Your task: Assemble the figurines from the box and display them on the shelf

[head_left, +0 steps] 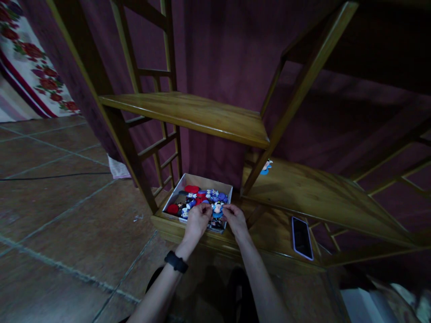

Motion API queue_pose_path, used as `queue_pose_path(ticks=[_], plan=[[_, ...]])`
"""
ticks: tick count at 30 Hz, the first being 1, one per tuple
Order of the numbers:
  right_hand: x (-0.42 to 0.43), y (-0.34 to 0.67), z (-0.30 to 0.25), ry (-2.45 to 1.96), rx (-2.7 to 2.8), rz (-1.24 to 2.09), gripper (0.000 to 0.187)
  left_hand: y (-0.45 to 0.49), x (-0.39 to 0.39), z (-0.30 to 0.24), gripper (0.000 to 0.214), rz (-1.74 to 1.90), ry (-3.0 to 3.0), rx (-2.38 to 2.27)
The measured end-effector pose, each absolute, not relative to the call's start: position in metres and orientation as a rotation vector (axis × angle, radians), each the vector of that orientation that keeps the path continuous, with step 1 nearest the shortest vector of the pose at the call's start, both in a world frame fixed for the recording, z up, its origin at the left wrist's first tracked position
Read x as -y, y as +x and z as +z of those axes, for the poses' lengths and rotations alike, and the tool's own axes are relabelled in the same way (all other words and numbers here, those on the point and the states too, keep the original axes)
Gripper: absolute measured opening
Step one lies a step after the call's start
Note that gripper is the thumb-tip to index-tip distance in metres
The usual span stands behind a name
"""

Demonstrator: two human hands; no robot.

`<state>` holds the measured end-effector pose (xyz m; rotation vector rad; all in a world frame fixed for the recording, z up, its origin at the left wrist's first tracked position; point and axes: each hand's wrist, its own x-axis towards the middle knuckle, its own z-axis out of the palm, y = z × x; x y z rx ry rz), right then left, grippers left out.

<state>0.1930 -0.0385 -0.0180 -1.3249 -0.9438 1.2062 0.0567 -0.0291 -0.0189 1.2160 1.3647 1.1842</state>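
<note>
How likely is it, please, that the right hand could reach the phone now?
Probably yes: the phone lies uncovered on the lowest shelf, though the right hand is at a figurine.

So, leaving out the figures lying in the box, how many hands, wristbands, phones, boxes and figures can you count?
Hands: 2, left hand and right hand
Wristbands: 1, black wristband
Phones: 1, phone
Boxes: 1, open box
Figures: 2, blue-and-white figure between the hands, partly hidden figure on the shelf
Total: 7
</note>
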Motion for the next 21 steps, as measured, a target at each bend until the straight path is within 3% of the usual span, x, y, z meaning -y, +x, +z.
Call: queue_pose_path(ticks=[8, 21], plan=[[0.042, 0.193, -0.012, -1.328, 0.843, 1.234, 0.025, 0.061, 0.029, -0.019, 0.009, 1.267, 1.040, -1.242], [0.047, 0.190, -0.004, -1.159, 0.681, 1.397, 0.027, 0.057, 0.038, -0.005, 0.019, 1.177, 0.498, -1.031]])
